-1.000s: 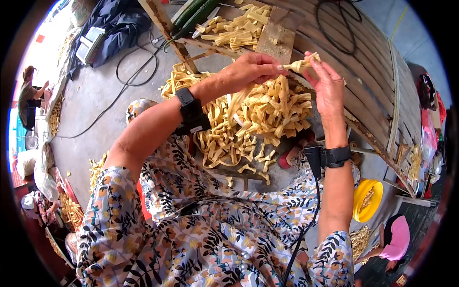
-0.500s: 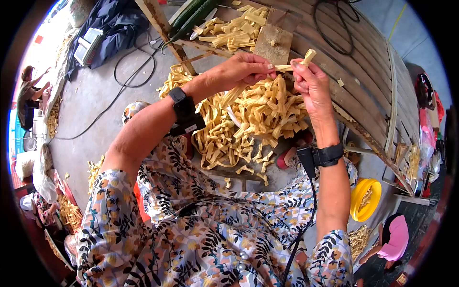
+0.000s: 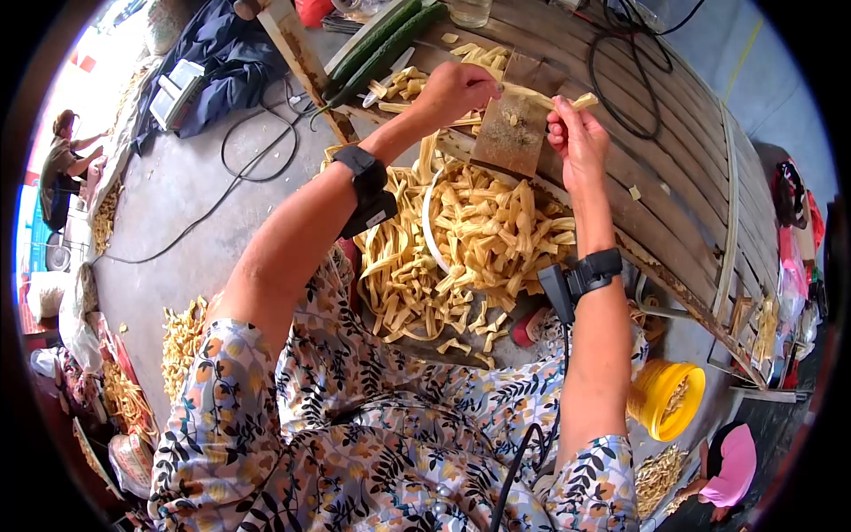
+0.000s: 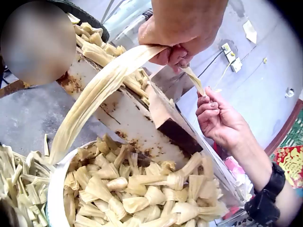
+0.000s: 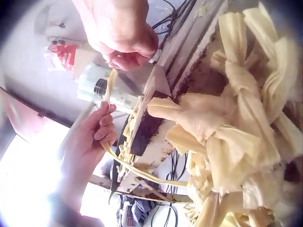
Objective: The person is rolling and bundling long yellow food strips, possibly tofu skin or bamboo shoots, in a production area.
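Note:
My left hand (image 3: pixel 456 93) is curled, pinching a pale yellow strip that looks like tofu skin (image 3: pixel 527 94). The right hand (image 3: pixel 581 146) pinches it further along, and a short end sticks out beyond its fingertips. Between the hands the strip is stretched over a small wooden board (image 3: pixel 507 142) on the slatted table. In the left wrist view, a long tail of the strip (image 4: pixel 94 92) hangs from the left hand. Below the hands, knotted pieces (image 4: pixel 151 189) fill a white-rimmed basin (image 4: pixel 55 198). Loose strips (image 3: pixel 381 266) lie at the basin's left.
More yellow pieces (image 3: pixel 483 58) lie on the slatted table (image 3: pixel 674 177), near long green cucumbers (image 3: pixel 381 49). Black cable (image 3: pixel 620 80) is coiled at the back. A yellow bucket (image 3: pixel 660 403) stands at the right. Another person in pink (image 3: pixel 734 470) bends low nearby.
Both hands have moved forward, from above the heap to over the board and table. They are further apart, with the strip drawn out between them. The head view has shifted slightly.

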{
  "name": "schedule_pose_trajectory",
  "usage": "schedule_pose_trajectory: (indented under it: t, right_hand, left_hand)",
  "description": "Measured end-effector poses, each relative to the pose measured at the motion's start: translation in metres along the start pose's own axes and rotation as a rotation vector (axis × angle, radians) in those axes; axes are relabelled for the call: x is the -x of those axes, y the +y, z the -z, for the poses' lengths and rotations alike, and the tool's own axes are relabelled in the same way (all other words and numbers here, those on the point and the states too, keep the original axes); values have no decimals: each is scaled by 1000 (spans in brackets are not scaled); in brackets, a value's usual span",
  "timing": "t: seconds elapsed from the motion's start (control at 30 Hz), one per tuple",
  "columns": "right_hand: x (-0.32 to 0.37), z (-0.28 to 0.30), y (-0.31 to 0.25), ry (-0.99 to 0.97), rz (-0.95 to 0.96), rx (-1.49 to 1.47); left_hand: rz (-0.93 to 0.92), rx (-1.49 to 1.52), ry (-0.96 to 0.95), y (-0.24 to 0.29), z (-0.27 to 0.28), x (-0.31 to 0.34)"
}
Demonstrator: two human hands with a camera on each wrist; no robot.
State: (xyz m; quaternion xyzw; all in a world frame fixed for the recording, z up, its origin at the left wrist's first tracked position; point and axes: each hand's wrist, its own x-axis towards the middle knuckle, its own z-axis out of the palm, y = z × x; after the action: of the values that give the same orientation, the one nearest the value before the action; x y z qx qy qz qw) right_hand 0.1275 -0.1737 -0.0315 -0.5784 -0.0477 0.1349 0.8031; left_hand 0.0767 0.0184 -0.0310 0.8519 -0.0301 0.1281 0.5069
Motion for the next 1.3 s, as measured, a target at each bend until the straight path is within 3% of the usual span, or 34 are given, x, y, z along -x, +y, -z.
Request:
schedule_pose_trajectory:
  t: [0.43, 0.53, 0.6, 0.63, 0.77, 0.9, 1.0, 1.03, 1.13, 1.2, 1.3]
  right_hand:
    - [-32, 3, 25, 70, 79, 133]
    - [-24, 3, 22, 86, 93, 199]
    - [-24, 21, 26, 277, 37, 324]
    - [-24, 30, 28, 256, 74, 295]
    - [-5, 38, 3, 21, -93, 35]
    - [23, 43, -14, -194, -211, 266]
    - [42, 50, -20, -399, 37, 916]
    - [48, 52, -30, -320, 117, 1319]
    - [61, 45, -41, -36, 447, 1083]
    - [59, 29, -31, -133, 546, 882]
    - [77, 7, -18, -191, -75, 828]
  left_hand:
    - [-74, -74, 226, -27, -22, -18]
    - [5, -77, 170, -24, -21, -13]
    - [-7, -62, 213, -28, -17, -10]
    - [-15, -54, 236, -31, -15, -9]
    - [190, 353, -48, 5, -4, 11]
    - [157, 360, -330, 31, -2, 41]
    - [126, 360, -368, 41, -7, 52]
    - [103, 335, -376, 30, -11, 50]
    - [31, 100, -344, 41, -21, 54]
    - [-115, -199, -303, 54, -32, 61]
    - [-401, -462, -252, 60, -41, 70]
